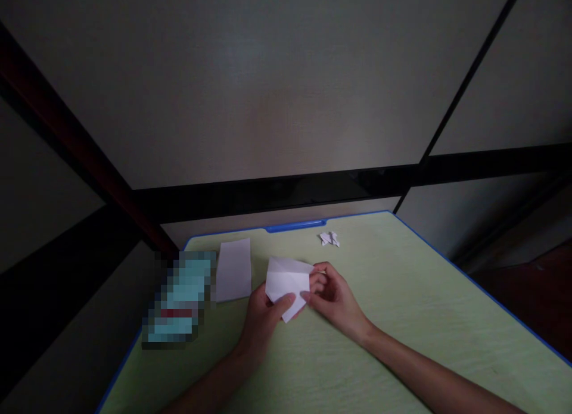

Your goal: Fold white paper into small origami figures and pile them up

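Note:
Between my two hands is a white sheet of folded paper (pixel 289 280), held up over the table. A crease runs across its upper part, and its lower end narrows to a point. My left hand (pixel 264 311) grips its lower left side, thumb on the front and the other fingers hidden behind. On the right edge, my right hand (pixel 333 292) pinches the paper, with the thumb at the lower right and the forefinger near the upper corner.
A small folded paper piece (pixel 329 239) lies near the far edge. White rectangular paper (pixel 234 270) lies to the left, beside a pixelated, blurred-out object (pixel 181 298). The pale green table (pixel 402 307) has a blue rim and a blue far-edge handle (pixel 295 226). Cabinet panels (pixel 277 104) stand behind.

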Tool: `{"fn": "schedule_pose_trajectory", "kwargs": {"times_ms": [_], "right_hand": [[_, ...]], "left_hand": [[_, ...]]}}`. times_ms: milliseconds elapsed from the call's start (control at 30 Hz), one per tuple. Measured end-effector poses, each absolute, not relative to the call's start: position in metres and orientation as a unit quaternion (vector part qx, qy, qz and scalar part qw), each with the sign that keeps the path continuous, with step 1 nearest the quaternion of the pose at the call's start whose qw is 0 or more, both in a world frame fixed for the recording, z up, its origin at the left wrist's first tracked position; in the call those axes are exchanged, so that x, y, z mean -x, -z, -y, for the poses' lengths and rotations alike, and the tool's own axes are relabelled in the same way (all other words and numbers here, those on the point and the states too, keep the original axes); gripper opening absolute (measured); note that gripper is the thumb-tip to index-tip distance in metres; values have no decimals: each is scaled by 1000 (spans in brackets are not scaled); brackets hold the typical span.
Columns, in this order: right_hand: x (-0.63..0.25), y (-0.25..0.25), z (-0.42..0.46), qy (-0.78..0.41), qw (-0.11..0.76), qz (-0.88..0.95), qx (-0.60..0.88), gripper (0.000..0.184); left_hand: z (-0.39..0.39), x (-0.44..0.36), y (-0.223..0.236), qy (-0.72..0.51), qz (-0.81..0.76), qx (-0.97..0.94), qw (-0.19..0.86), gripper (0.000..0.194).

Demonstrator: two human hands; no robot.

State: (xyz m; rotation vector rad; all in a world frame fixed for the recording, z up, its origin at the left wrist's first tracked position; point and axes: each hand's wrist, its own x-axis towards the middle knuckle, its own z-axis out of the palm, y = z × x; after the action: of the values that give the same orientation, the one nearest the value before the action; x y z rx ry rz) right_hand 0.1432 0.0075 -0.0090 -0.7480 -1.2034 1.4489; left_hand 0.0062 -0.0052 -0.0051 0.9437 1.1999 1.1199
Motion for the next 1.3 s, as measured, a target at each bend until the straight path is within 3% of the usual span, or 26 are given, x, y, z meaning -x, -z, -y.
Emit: {"fn": "schedule_pose_trajectory", "kwargs": {"times_ms": [167, 367, 567, 967, 1300], "right_hand": [[-145, 9, -9, -604, 538, 485, 330, 32], [-145, 8, -10, -610, 529, 463, 367, 23], [-141, 7, -8, -612, 503, 469, 392, 28], [-145, 11, -9, -611, 441, 510, 415, 31], [-146, 10, -9, -622, 454, 506, 389, 31]], "left_hand": [[5, -7, 4, -472, -506, -407, 596, 28], [0, -3, 5, -492, -532, -449, 523, 20], [3, -7, 3, -514, -525, -455, 503, 15], [6, -8, 4, -491, -509, -469, 529, 20], [5, -8, 3, -515, -515, -456, 512, 21]]}}
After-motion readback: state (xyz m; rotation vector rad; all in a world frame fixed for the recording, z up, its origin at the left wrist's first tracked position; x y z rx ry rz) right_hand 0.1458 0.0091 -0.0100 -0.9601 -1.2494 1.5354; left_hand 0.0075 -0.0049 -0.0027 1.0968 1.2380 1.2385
